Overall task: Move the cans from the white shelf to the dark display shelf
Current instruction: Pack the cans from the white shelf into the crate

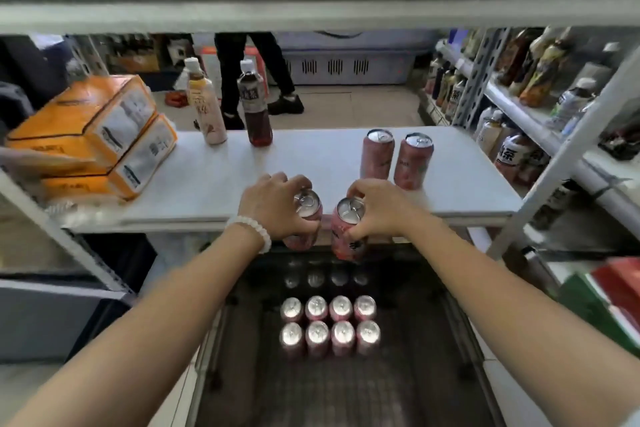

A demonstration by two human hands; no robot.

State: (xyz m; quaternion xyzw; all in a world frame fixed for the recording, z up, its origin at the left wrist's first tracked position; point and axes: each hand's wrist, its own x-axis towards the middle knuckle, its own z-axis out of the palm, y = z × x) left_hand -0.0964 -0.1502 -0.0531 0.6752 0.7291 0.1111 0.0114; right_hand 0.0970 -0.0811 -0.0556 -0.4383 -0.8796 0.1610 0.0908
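Fingers of each hand clasp one pink can at the white shelf edge; dark display shelf holds several rows, two cans remain.

The dark display shelf lies bare in front of its rows of cans, while the white shelf edge overhangs the back.

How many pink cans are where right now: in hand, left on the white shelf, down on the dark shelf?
In hand: 2, left hand, right hand
White shelf: 2
Dark shelf: 8 clear, plus a dim back row I can't count
Total: 12 clear
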